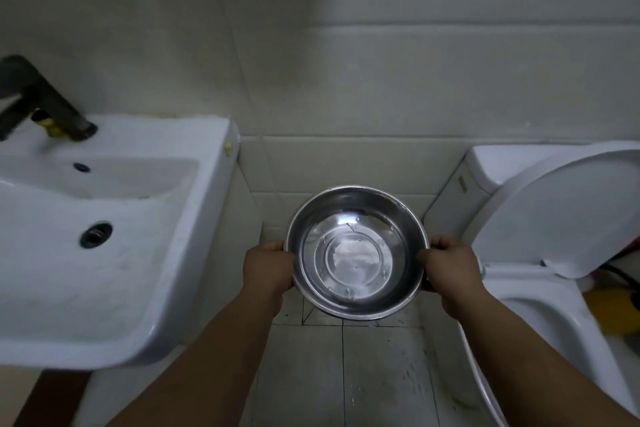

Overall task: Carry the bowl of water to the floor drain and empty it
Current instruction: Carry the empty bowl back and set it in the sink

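- The pale tiled wall [381,45] fills the far half of your view, meeting the floor in the gap between the two fixtures.
- On your left sits the white ceramic washbasin [145,253], with a dark round drain hole [96,234] in its bowl and a smaller dark overflow hole further back.
- A dark metal tap [38,104] stands at the far left edge of that basin, slanting down toward the bowl.
- On your right is the white ceramic toilet [540,308], its rounded lid [568,215] raised and leaning back against the cistern.
- Something yellow shows at the right edge, behind the toilet; you cannot tell what it is.
- The grey tiled floor [346,374] runs between basin and toilet, near you, with dark grout lines and scattered specks.
- You hold the round stainless steel bowl [358,253] over that floor, midway between basin and toilet, roughly level, with a shallow pool of clear water glinting in its bottom.
- Your left hand [270,270] has its grip clamped on the bowl's left rim, thumb over the edge.
- Your right hand [450,270] has its grip clamped on the right rim in the same way.
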`<state>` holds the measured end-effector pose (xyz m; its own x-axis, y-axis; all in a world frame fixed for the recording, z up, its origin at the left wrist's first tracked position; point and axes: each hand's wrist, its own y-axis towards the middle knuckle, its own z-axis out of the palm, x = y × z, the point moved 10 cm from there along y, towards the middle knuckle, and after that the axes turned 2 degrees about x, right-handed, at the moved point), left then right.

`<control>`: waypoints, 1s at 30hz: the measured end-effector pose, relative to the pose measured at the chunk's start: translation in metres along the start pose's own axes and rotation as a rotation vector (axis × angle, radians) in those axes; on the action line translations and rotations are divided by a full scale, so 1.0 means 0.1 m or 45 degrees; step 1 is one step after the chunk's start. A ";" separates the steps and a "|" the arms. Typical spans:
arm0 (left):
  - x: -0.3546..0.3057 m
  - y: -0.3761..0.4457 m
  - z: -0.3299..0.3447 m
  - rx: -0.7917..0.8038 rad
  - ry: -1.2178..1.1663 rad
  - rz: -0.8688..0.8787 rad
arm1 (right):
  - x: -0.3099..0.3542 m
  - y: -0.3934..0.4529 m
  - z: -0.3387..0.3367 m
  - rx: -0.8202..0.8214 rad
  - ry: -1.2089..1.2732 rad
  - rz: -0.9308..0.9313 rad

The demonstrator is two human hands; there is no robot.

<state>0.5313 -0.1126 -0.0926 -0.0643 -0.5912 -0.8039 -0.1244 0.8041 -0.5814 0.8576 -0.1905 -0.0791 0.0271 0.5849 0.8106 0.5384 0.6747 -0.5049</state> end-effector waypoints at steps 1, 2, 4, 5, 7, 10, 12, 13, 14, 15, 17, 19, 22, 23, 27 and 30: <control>-0.11 -0.10 -0.03 0.001 -0.008 0.007 | 0.11 -0.09 -0.05 0.001 0.006 0.002; -0.21 -0.19 -0.05 -0.001 -0.008 0.020 | 0.20 -0.16 -0.09 0.003 0.005 0.003; -0.42 -0.36 -0.09 0.005 -0.007 0.035 | 0.39 -0.30 -0.16 0.004 -0.010 -0.002; -0.52 -0.44 -0.11 0.007 -0.003 0.045 | 0.48 -0.37 -0.20 0.003 -0.017 -0.006; -0.73 -0.60 -0.15 0.017 0.019 0.052 | 0.66 -0.50 -0.26 0.009 -0.028 -0.007; -1.04 -0.82 -0.22 0.011 0.053 0.060 | 0.94 -0.69 -0.35 0.023 -0.050 -0.019; -1.19 -0.97 -0.26 0.018 0.050 0.052 | 1.11 -0.83 -0.39 0.027 -0.058 -0.025; -1.24 -1.03 -0.28 0.028 0.050 0.049 | 1.17 -0.89 -0.41 0.026 -0.057 -0.025; -1.29 -1.08 -0.30 0.039 0.051 0.045 | 1.22 -0.94 -0.42 0.024 -0.057 -0.026; -1.34 -1.13 -0.32 0.048 0.053 0.041 | 1.28 -1.00 -0.44 0.019 -0.053 -0.028; -1.43 -1.19 -0.36 0.050 0.054 0.050 | 1.35 -1.10 -0.46 0.012 -0.047 -0.025; -1.55 -1.25 -0.42 0.058 0.058 0.070 | 1.43 -1.20 -0.47 0.000 -0.039 -0.026; -1.68 -1.31 -0.50 0.086 0.083 0.104 | 1.49 -1.34 -0.47 -0.013 -0.025 -0.029; -1.71 -1.32 -0.53 0.097 0.103 0.114 | 1.50 -1.38 -0.47 -0.016 -0.016 -0.027; -1.81 -1.35 -0.63 0.127 0.166 0.143 | 1.52 -1.50 -0.43 -0.043 0.023 -0.016; -1.87 -1.36 -0.71 0.150 0.185 0.158 | 1.51 -1.61 -0.38 -0.071 0.062 -0.002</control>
<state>0.4902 -0.1152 0.1458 -0.2154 -0.4834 -0.8485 0.0094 0.8678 -0.4968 0.8073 -0.2278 0.1359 0.0666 0.5603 0.8256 0.5842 0.6489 -0.4874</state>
